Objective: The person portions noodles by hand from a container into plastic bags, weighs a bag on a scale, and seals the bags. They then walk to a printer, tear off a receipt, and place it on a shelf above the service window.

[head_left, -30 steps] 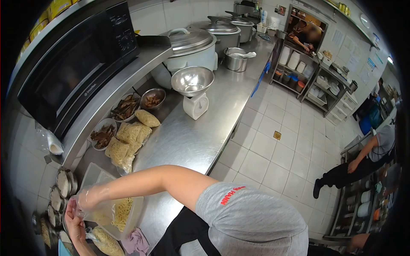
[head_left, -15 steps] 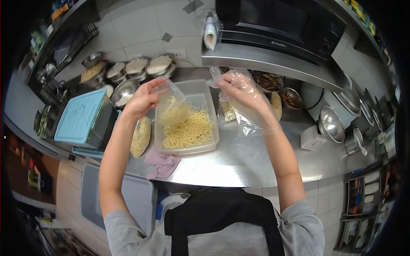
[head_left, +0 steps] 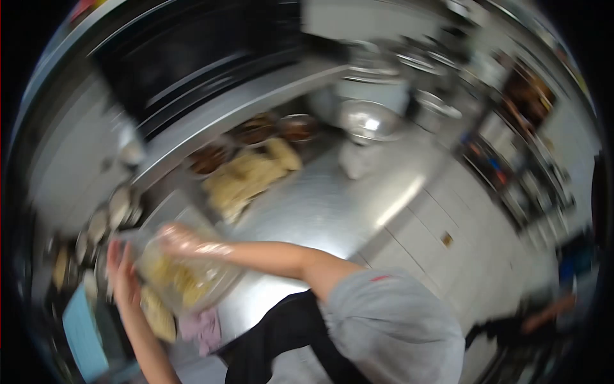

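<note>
My left hand [head_left: 125, 275] is at the left side of the clear plastic tub [head_left: 225, 281], fingers pointing up at the edge of a clear plastic bag [head_left: 148, 256]; motion smears the grip. My right hand [head_left: 180, 241], covered in thin clear plastic, is close beside it over the tub; its fingers are too blurred to read. Yellow noodles [head_left: 192, 287] lie in the tub. A filled noodle bag [head_left: 157, 313] rests at the tub's near left, with a pink cloth [head_left: 202, 329] by the near edge.
Several filled noodle bags [head_left: 246, 178] lie behind the tub, near bowls of brown food [head_left: 297, 128]. A steel bowl [head_left: 369, 121] stands farther right on the steel counter [head_left: 313, 192]. A blue-lidded box [head_left: 85, 336] is at left. A shelf with a black oven [head_left: 198, 57] overhangs the back.
The view has swung to the right, bringing more counter and floor into sight. My right hand has come across to my left hand; before, they were apart on either side of the tub.
</note>
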Available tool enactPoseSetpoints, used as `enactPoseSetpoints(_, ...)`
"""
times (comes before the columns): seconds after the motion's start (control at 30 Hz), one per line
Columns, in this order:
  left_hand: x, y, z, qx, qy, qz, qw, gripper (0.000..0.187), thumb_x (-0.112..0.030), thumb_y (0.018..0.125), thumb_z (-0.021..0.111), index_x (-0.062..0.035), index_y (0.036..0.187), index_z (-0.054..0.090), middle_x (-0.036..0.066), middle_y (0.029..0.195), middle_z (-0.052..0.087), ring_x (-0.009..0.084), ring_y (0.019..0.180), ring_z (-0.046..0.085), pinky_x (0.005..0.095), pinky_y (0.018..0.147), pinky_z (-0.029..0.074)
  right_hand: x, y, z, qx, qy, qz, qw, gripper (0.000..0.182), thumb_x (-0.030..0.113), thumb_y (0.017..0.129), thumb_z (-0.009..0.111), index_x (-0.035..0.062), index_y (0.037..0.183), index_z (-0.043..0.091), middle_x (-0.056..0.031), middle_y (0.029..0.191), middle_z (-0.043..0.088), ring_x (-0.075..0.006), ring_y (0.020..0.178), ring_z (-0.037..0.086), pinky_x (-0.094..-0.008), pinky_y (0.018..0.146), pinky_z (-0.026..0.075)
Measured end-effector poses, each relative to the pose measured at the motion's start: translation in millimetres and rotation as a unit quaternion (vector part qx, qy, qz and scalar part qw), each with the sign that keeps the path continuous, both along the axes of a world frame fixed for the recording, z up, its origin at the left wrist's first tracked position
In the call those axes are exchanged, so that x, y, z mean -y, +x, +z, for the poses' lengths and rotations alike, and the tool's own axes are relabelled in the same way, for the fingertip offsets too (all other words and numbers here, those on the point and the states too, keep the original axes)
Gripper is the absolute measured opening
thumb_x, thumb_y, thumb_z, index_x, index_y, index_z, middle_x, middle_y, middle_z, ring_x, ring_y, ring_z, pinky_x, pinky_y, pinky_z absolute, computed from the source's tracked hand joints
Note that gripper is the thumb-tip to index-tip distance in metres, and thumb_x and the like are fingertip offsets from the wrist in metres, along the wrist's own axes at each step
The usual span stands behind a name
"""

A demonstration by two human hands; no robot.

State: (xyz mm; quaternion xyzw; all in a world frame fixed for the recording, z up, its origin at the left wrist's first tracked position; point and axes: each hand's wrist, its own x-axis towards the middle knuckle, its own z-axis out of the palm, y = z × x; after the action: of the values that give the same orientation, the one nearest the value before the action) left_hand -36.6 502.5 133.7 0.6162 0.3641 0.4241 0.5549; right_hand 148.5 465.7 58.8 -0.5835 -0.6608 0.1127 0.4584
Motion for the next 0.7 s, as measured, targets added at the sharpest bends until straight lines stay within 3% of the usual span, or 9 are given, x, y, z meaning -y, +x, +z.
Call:
enactPoseSetpoints(0.03,-6,-1,-8,0.022,0.001,-0.034,0.999,0.060,-0.007,0.082,0.055,-0.0099,0.136,0.028,0.005,0.140,0.029,0.0169,0.124,0.037,0.0199,0.077,0.037,14,8,23,-0.150,0.040,0.037,0.987,0.014,0.016,0.071,0.055,0.0017,0.070,0.056,-0.0184,0.065,0.054,-0.0343,0.059,0.053,-0.0437,0.057,0.043)
enactPoseSetpoints(0.07,8,8,1,-0.015,-0.011,-0.026,0.999,0.061,-0.008,0.081,0.056,-0.0078,0.136,0.027,0.005,0.141,0.029,0.0166,0.125,0.035,0.0202,0.076,0.038,-5,11,23,-0.082,0.156,0.008,0.984,0.017,0.018,0.070,0.057,0.0013,0.067,0.056,-0.0192,0.067,0.056,-0.0356,0.062,0.055,-0.0455,0.058,0.043)
enactPoseSetpoints(0.13,4,11,-11,-0.009,0.004,-0.068,0.998,0.068,0.000,0.074,0.057,0.0005,0.134,0.024,0.008,0.137,0.032,0.0175,0.122,0.040,0.0142,0.056,0.037,17,11,73,-0.112,0.138,0.014,0.984,0.019,0.019,0.068,0.059,0.0008,0.068,0.058,-0.0200,0.073,0.058,-0.0363,0.069,0.059,-0.0441,0.061,0.045)
enactPoseSetpoints(0.17,1,11,-13,-0.048,0.007,-0.113,0.992,0.066,-0.002,0.076,0.055,-0.0006,0.135,0.024,0.009,0.138,0.031,0.0198,0.123,0.039,0.0141,0.061,0.038,23,13,85,-0.113,0.140,0.003,0.984,0.019,0.019,0.068,0.059,0.0008,0.068,0.058,-0.0200,0.073,0.058,-0.0363,0.069,0.059,-0.0441,0.061,0.045)
enactPoseSetpoints(0.23,-9,7,-19,-0.085,0.008,-0.160,0.983,0.064,-0.004,0.079,0.054,-0.0016,0.135,0.024,0.010,0.139,0.030,0.0222,0.124,0.038,0.0140,0.066,0.039,33,17,103,0.132,0.038,0.058,0.989,0.020,0.019,0.067,0.060,0.0004,0.073,0.060,-0.0208,0.078,0.059,-0.0366,0.075,0.060,-0.0425,0.065,0.047)
enactPoseSetpoints(0.33,-12,13,-17,-0.112,-0.021,-0.162,0.980,0.068,-0.003,0.076,0.056,-0.0012,0.136,0.023,0.011,0.140,0.029,0.0231,0.125,0.038,0.0124,0.055,0.038,60,26,132,0.056,0.027,0.015,0.998,0.022,0.020,0.067,0.061,0.0003,0.076,0.061,-0.0189,0.076,0.060,-0.0364,0.075,0.060,-0.0411,0.066,0.049)
enactPoseSetpoints(0.4,15,19,-2,0.001,-0.037,-0.153,0.987,0.072,0.006,0.067,0.046,0.0012,0.135,0.022,0.014,0.141,0.025,0.0240,0.126,0.035,0.0121,0.047,0.034,66,42,126,0.014,0.115,-0.001,0.993,0.020,0.020,0.070,0.058,-0.0002,0.074,0.060,-0.0186,0.076,0.060,-0.0360,0.074,0.060,-0.0408,0.065,0.049)
enactPoseSetpoints(0.67,37,-14,23,-0.028,0.048,-0.154,0.987,0.075,-0.001,0.070,0.053,-0.0004,0.137,0.020,0.012,0.143,0.022,0.0225,0.127,0.035,0.0082,0.045,0.030,76,60,8,0.052,-0.079,-0.045,0.995,0.021,0.018,0.075,0.050,-0.0020,0.070,0.056,-0.0211,0.077,0.059,-0.0347,0.073,0.059,-0.0435,0.064,0.048)
enactPoseSetpoints(0.7,32,-28,28,-0.040,0.084,-0.198,0.976,0.076,-0.009,0.073,0.059,-0.0002,0.137,0.020,0.013,0.143,0.021,0.0256,0.128,0.033,0.0123,0.063,0.042,59,51,-20,0.097,-0.086,0.003,0.992,0.021,0.017,0.073,0.052,-0.0025,0.070,0.057,-0.0210,0.077,0.060,-0.0349,0.073,0.059,-0.0436,0.064,0.048)
